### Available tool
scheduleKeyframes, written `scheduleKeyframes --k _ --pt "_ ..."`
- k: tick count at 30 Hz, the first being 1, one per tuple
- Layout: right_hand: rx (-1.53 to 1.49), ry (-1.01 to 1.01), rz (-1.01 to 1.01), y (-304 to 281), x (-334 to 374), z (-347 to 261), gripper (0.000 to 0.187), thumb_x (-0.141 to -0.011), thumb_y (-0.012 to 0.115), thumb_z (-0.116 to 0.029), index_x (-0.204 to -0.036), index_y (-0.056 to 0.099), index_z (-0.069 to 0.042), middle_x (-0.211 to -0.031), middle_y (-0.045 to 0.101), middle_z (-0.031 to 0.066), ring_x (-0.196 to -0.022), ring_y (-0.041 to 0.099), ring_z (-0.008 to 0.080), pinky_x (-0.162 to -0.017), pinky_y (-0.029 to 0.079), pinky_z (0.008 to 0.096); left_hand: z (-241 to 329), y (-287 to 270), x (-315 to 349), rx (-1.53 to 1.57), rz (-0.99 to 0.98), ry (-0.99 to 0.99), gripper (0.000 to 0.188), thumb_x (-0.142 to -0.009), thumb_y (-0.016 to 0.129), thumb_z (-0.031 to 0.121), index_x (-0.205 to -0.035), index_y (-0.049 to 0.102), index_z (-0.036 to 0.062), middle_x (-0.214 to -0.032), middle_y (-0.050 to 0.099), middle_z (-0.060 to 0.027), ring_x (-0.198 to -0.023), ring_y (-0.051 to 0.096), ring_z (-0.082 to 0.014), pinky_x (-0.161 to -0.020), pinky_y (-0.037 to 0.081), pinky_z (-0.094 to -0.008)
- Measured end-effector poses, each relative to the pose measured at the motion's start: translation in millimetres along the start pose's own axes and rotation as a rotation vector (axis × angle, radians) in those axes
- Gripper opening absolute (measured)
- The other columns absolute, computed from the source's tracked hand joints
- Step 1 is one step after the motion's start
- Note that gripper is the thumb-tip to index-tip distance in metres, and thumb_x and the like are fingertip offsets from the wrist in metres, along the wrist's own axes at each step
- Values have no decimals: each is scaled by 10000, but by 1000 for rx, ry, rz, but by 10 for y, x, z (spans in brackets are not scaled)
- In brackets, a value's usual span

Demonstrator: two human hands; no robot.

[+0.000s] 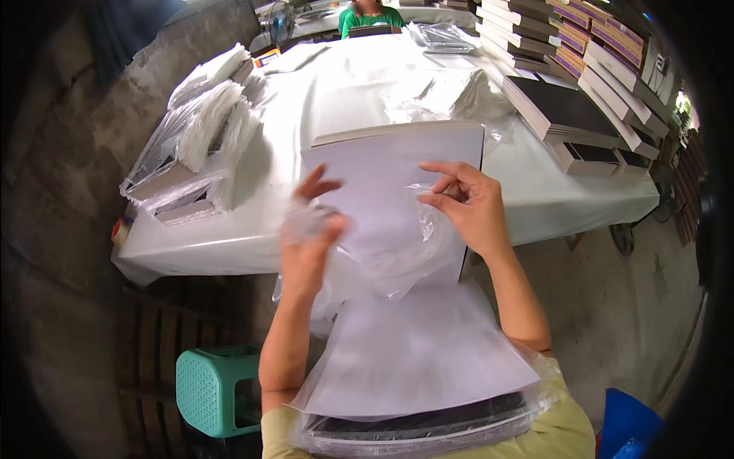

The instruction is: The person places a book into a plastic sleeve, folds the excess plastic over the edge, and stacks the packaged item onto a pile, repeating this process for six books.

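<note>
A flat white-faced book or block of sheets (390, 164) leans against the table's near edge in front of me, with dark edging on its right side. Across its lower part spreads a crumpled clear plastic bag (405, 268). My right hand (468, 200) pinches the bag's edge between thumb and fingers. On the other side my left hand (310, 237) is smeared by motion, with clear plastic around its palm; its grip is unclear. Against my body rests a white-topped stack in clear plastic (420, 367), with black and white edges showing at the bottom.
Plastic-wrapped books (183, 153) are piled on the white-covered table (229, 245) at left. Black-covered books (566, 111) and taller stacks stand at right. Loose clear bags (451, 92) lie farther back. A green stool (214, 390) stands lower left. A person in green (371, 19) sits beyond.
</note>
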State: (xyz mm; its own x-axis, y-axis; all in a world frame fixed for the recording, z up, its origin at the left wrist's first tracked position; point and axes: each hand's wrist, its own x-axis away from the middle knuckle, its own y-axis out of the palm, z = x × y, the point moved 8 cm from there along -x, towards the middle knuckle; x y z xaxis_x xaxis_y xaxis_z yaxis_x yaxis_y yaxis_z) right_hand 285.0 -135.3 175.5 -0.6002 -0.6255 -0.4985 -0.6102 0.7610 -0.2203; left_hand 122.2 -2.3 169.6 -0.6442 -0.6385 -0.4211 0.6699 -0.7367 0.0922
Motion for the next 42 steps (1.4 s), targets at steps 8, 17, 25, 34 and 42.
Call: scheduleKeyframes --k 8,17,25,34,42 --pt "-31 -149 82 67 43 -165 124 -742 655 -84 -834 591 -31 -637 619 23 -537 529 116 -548 401 233 -397 409 -71 82 -78 -302 224 -758 669 183 -868 588 6 -802 569 -41 -652 492 -92 -581 405 -212" --pt "-58 -154 -52 164 46 -75 105 -781 609 -92 -723 593 -6 -801 594 25 -718 546 127 -632 416 241 -504 496 44 462 -42 -380 268 -745 678 174 -919 516 49 -738 481 5 -607 423 -70 -487 341 -202" --pt "-778 246 -209 240 48 134 193 -837 571 -208 -886 568 -22 -551 442 -38 -482 403 39 -446 331 174 -401 593 129 -222 -472 -317 240 -756 665 170 -932 583 28 -809 525 -2 -711 481 -93 -587 383 -209" --pt "-873 104 -745 258 399 109 243 -686 721 -256 -586 626 -56 -548 520 -12 -676 468 118 -630 386 276 -401 93 96 793 54 -462 227 -870 477 344 -838 548 131 -676 526 -20 -672 537 -150 -645 461 -294" --pt "-1249 -161 -1012 -210 639 -48 322 -783 582 -375 -926 533 -91 -927 509 83 -845 505 214 -842 349 373 -685 -172 156 1144 181 -290 389 -830 472 386 -1054 558 80 -1070 564 -148 -707 574 -192 -685 473 -346"
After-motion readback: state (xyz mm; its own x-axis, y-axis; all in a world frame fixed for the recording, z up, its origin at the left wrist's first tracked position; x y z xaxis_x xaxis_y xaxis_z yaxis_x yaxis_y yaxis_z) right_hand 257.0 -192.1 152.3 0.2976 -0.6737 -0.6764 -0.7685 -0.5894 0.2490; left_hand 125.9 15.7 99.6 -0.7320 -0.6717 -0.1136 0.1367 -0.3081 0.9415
